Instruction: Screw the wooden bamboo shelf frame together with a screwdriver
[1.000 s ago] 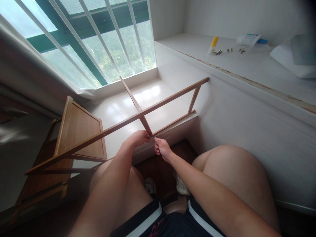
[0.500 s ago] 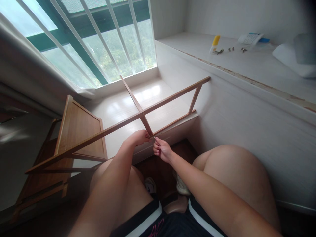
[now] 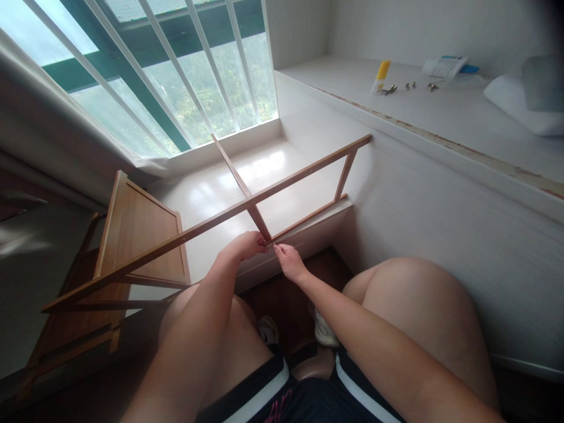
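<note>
A brown wooden frame (image 3: 211,221) slants across the view, its long rail rising to the right. My left hand (image 3: 250,244) is closed around the corner where the frame's crossbar (image 3: 259,222) meets the lower rail (image 3: 308,222). Close beside it, my right hand (image 3: 288,260) pinches a thin, pale metal tool (image 3: 274,244) whose tip meets this joint. Most of the tool is hidden in my fingers, so its exact kind is unclear. A wooden panel (image 3: 147,226) stands at the frame's left end.
On the white shelf (image 3: 352,85) at the upper right lie several screws (image 3: 390,90), a yellow-capped tube (image 3: 382,76), a plastic packet (image 3: 446,66) and white wrapping (image 3: 520,106). A pale ledge (image 3: 202,197) runs below the barred window (image 3: 198,76). My knees flank the work.
My right hand has turned at the wrist, its knuckles now rolled over, with the tool still at the joint. My left hand keeps its hold. The view has shifted slightly.
</note>
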A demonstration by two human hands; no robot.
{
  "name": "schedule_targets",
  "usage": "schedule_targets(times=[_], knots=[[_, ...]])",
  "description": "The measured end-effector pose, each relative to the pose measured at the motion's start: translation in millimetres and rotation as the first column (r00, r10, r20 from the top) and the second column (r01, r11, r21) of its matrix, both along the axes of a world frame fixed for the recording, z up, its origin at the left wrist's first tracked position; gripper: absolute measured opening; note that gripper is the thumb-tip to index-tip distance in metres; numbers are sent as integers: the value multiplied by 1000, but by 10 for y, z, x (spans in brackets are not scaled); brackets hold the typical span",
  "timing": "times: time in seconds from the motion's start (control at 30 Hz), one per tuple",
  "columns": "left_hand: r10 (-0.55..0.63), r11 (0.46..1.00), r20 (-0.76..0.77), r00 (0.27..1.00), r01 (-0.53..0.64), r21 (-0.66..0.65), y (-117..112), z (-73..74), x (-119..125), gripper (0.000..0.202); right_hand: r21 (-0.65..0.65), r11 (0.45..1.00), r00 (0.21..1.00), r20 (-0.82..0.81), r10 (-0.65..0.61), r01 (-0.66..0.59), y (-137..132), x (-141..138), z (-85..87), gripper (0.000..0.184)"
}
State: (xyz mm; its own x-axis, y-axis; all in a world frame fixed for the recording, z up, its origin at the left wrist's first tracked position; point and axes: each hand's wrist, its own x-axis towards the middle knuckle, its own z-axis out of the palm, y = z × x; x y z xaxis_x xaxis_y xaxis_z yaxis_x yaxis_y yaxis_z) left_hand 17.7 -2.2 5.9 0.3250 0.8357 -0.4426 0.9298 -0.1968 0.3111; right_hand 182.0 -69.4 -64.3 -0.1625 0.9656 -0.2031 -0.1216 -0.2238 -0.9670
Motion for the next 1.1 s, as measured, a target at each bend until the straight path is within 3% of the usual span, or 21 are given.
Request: schedule_targets(times=[0.1, 0.23, 0.3, 0.37, 0.4, 0.47, 0.57, 0.73, 0.93, 1.1], knots=[[-8, 1000, 0, 1000, 8, -7, -8, 15, 3, 20, 226, 973, 932, 341, -127, 50, 4, 52, -3, 34], [-7, 1000, -4, 1000, 7, -4, -2, -11, -9, 22, 284, 959, 876, 456, -157, 24, 3, 71, 1, 30], [-7, 1000, -4, 1000, 7, -3, 9, -33, -18, 23, 190, 982, 930, 358, -82, 13, 9, 55, 9, 34], [-11, 1000, -1, 1000, 11, 2, 19, -51, -25, 24, 4, 999, 996, 77, 35, -35, 9, 32, 20, 41], [-13, 1000, 1, 1000, 13, 5, 23, -57, -28, 24, -102, 990, 990, -115, 84, -96, 3, 21, 27, 44], [-18, 1000, 8, 1000, 18, 7, 24, -66, -30, 24, -258, 931, 876, -470, 113, -259, -19, 9, 43, 47], [-18, 1000, 15, 1000, 18, 5, 14, -70, -26, 25, -322, 849, 701, -709, 76, -418, -58, 19, 64, 48], [2, 1000, 17, 1000, -2, 10, -4, -72, -23, 25, -332, 848, 667, -744, 33, -412, -84, 21, 48, 49], [12, 1000, 31, 999, -13, 18, -11, -84, -28, 27, -293, 925, 763, -647, -5, -242, -95, -60, -9, 47], [9, 1000, 34, 999, -9, 15, -11, -82, -21, 25, -272, 947, 801, -597, -29, -169, -139, -90, -13, 47]])
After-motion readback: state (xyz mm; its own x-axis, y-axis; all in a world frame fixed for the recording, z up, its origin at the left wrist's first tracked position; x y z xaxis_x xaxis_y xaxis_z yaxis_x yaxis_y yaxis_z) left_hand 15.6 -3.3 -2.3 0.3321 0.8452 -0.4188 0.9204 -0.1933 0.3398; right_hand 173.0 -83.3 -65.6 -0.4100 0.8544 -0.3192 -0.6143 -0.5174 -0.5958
